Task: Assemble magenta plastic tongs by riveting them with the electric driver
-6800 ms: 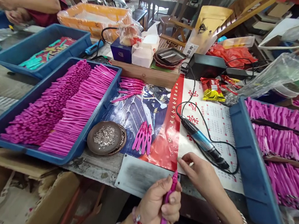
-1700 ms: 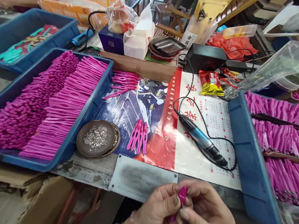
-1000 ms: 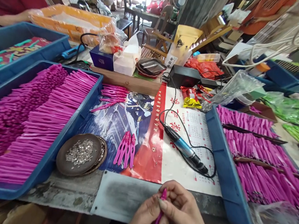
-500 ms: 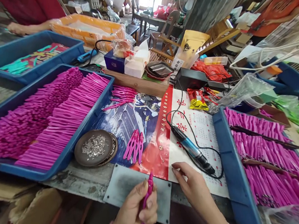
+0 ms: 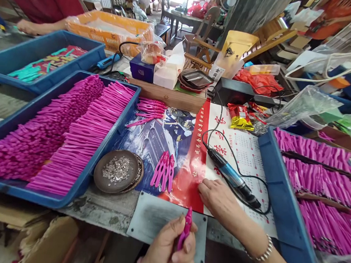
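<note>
the fingers of the left hand's grip (image 5: 170,245) cover the middle of a slim pink plastic piece (image 5: 188,220), whose lower end runs to the bottom edge. the right hand's grip (image 5: 216,194) is palm down, so whatever lies under its fingertips is hidden; the forearm is cut off below. a brown upper dish (image 5: 100,178) hides most of the lower dish (image 5: 140,170), and its metal bits (image 5: 116,168) are too small to make out singly. the calendar's fine print (image 5: 247,152) is unreadable. the right-hand blue tray (image 5: 284,206) and an orange-clad person (image 5: 342,15), blurred, are cropped.
</note>
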{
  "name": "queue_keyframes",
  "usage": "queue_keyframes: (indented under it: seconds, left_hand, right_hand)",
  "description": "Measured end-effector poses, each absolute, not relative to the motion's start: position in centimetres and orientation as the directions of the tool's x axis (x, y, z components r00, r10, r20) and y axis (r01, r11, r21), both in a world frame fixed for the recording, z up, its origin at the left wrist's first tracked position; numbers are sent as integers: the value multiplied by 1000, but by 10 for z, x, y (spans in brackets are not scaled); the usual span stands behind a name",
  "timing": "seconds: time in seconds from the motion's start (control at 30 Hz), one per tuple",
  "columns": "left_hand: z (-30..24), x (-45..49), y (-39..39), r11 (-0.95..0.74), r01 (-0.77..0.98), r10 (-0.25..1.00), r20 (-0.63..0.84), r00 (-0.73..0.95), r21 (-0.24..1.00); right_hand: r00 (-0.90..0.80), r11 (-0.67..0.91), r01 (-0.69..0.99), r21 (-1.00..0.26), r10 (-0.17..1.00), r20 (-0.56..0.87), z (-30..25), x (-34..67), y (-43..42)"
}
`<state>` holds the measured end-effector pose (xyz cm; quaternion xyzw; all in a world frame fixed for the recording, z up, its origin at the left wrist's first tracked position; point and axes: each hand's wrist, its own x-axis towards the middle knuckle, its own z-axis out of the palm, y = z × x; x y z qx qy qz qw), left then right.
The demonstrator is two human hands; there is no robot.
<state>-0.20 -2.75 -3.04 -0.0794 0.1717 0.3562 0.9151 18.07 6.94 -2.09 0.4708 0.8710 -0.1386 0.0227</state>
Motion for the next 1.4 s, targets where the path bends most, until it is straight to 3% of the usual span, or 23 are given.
queue_keyframes:
  seconds: [0.07, 0.17, 0.3, 0.43, 0.6, 1.03, 1.27, 1.4]
  left_hand:
    - [-30, -1, -27, 723, -691, 629, -385, 675, -29]
    - [-29, -2, -25, 714, -700, 637, -386, 667, -31]
    - [-27, -2, -24, 712, -701, 638, -378, 671, -42]
    - [-27, 1, -25, 726, -686, 618, -394, 680, -46]
    - [-26, 7, -27, 720, -694, 619, -432, 656, -22]
    - [-32, 13, -36, 727, -671, 662, -404, 631, 142]
    - [-36, 19, -36, 750, -626, 646, -438, 626, 211]
    - [-31, 19, -39, 698, -575, 716, -439, 543, 427]
  right_hand:
    - [-528, 468, 834, -291, 830, -179, -20, 181, 70]
    - [-504, 363, 789, -495, 844, -185, -6, 181, 62]
    - [-478, 139, 603, -786, 851, -216, 20, 178, 32]
    - [-508, -158, 364, -918, 793, -337, 28, 170, 8]
    - [-496, -287, 233, -929, 787, -367, 19, 163, 5]
    - [-399, -337, 162, -927, 837, -374, 8, 159, -3]
    - [-345, -129, 421, -898, 893, -290, 8, 173, 1]
    - [-37, 0, 709, -705, 999, -38, 5, 207, 27]
